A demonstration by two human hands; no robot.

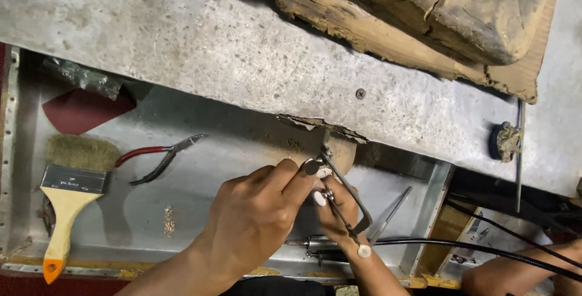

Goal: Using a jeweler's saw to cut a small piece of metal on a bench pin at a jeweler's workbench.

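Note:
My left hand (254,214) reaches in from the lower left, and its thumb and forefinger pinch a small round metal piece (311,166) just below a worn wooden peg (342,150) under the bench edge. My right hand (334,208) sits close behind it, mostly hidden, with its fingers around a thin metal saw frame (354,202). The frame slants down to the right and ends in a white knob (364,250) over my right wrist. Both hands work over a metal tray (200,193).
In the tray lie a flat brush with a pale wooden handle (66,202), red-handled pliers (159,156), a dark red sheet (85,109), metal tweezers (393,211) and a metal tool with a black hose (473,247). A grey benchtop (242,47) carries a rough wooden block (394,17). A bare limb (515,272) shows at bottom right.

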